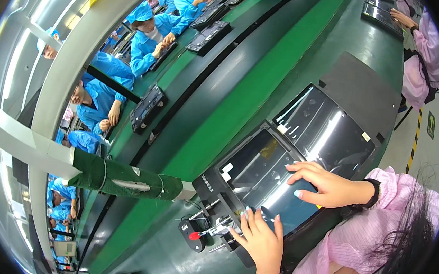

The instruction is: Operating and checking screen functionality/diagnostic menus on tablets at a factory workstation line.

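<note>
Both hands lie flat with fingers spread on a glossy dark panel [264,177] seated in a black fixture [210,181] at the near edge of the green workbench [294,33]; left hand [261,239] on the near edge, right hand [323,183] across the middle, neither clamped on anything. A second dark panel [327,128] lies just beside. Risk, judged: uneven palm pressure could skew the panel in its seat, and bare fingertips could smear the glossy face.

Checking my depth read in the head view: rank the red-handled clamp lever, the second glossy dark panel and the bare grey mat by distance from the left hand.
From the left hand:
1. Red-handled clamp lever, just to its left.
2. Second glossy dark panel, up and to the right.
3. Bare grey mat, beyond that panel, farther up the belt.
</note>
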`<action>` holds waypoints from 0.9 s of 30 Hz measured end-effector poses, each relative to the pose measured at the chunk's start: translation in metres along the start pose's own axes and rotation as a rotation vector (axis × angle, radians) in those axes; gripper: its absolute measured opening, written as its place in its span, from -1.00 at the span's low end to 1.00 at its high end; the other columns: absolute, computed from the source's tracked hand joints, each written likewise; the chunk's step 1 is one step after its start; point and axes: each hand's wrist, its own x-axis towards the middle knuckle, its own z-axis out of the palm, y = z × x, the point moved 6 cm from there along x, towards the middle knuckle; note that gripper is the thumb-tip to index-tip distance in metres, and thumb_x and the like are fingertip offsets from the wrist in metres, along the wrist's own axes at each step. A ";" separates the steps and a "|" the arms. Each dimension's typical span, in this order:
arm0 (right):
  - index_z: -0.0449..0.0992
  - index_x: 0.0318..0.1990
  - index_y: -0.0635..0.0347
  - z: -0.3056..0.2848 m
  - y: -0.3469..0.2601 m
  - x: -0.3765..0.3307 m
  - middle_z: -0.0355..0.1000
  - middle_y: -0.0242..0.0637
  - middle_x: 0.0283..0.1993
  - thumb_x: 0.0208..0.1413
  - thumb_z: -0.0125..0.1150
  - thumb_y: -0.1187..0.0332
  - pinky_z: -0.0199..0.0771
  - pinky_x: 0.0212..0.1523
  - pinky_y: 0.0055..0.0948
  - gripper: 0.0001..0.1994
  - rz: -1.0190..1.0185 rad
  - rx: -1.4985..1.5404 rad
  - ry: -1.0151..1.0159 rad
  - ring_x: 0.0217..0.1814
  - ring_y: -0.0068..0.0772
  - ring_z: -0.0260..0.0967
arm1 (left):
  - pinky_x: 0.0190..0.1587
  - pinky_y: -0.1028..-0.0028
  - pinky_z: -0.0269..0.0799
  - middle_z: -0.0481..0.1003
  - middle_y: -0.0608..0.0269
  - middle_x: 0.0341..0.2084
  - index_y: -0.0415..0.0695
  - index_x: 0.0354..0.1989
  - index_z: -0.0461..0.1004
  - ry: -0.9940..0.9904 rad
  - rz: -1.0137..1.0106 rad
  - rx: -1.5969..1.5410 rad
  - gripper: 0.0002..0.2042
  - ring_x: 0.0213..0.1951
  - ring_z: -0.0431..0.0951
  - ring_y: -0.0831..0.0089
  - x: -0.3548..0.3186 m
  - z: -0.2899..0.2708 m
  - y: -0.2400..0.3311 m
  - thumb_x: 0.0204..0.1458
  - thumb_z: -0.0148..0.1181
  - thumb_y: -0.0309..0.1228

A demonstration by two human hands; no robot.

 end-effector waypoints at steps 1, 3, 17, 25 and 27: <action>0.31 0.04 0.11 0.004 0.003 0.001 0.02 0.06 0.28 0.08 0.05 0.30 0.12 0.15 -0.19 -0.65 0.044 0.075 -0.031 0.38 0.03 -0.17 | 0.20 -0.17 -0.19 0.39 -0.02 -0.07 -0.27 -0.07 0.31 -0.006 -0.019 -0.007 -0.58 0.09 0.29 0.11 0.000 0.001 0.000 -0.01 0.14 -0.21; 0.30 0.05 0.11 0.007 0.005 0.002 0.01 0.05 0.28 0.09 0.04 0.29 0.09 0.17 -0.21 -0.65 0.061 0.113 -0.034 0.38 0.01 -0.17 | 0.20 -0.16 -0.18 0.40 0.03 -0.07 -0.26 -0.07 0.32 -0.024 -0.022 0.016 -0.59 0.09 0.29 0.12 0.000 0.003 0.003 -0.01 0.14 -0.22; 0.50 -0.16 0.20 -0.013 0.033 0.015 0.18 -0.12 0.24 0.14 -0.32 -0.05 -0.18 0.22 -0.09 -0.45 0.255 0.954 0.232 0.30 -0.29 -0.02 | 0.19 -0.21 -0.19 0.32 0.02 0.02 -0.24 -0.02 0.32 -0.044 -0.024 0.116 -0.47 0.16 0.19 0.10 -0.002 0.007 0.002 -0.04 0.15 -0.07; 0.26 0.15 0.19 -0.024 0.030 0.009 0.27 -0.22 0.12 0.15 -0.26 0.00 0.07 0.12 -0.27 -0.45 0.267 1.306 0.335 0.08 -0.43 0.15 | 0.22 -0.21 -0.37 0.30 0.11 0.07 -0.24 -0.01 0.31 -0.163 0.045 -0.154 -0.48 0.21 0.12 0.11 0.001 -0.002 0.019 -0.03 0.15 -0.10; 0.28 0.12 0.21 -0.011 0.044 0.011 0.30 -0.25 0.10 0.15 -0.22 0.08 0.10 0.13 -0.34 -0.50 0.438 1.373 0.270 0.09 -0.45 0.17 | 0.22 -0.20 -0.40 0.28 0.12 0.08 -0.22 0.00 0.31 -0.151 0.020 -0.205 -0.50 0.22 0.10 0.11 0.004 -0.008 0.019 -0.03 0.15 -0.12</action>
